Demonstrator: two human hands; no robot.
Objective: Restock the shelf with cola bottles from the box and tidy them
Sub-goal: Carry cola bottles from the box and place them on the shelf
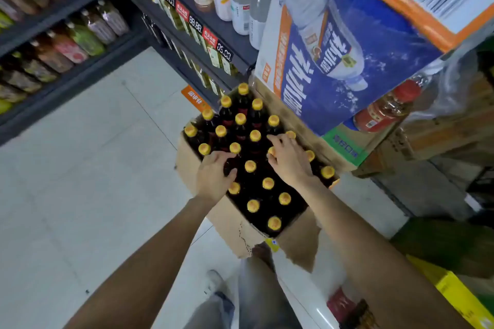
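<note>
- An open brown cardboard box sits on the pale tiled floor, in the middle of the view.
- It is nearly full of dark cola bottles with round yellow caps, standing up straight in neat rows and touching each other.
- The left hand is at 9 o'clock in the box. Its grip curls around the neck of one bottle, thumb on one side and fingers on the other.
- The right hand is at 3 o'clock in the box. Its fingers are spread over a few caps. I cannot tell if its grip has closed on a bottle yet.
- The dark metal shelf with red and black price tags is up at 12 o'clock, with other drinks on it.
- A big blue and white printed carton leans just beside the box at 2 o'clock.
- I think a full bottle is heavy and sloshy. The plastic looks smooth and may slip.
- The neck just under the cap looks like the best place to hold, since the bodies are packed too tight for fingers.
- The box edge is torn and looks soft.
</note>
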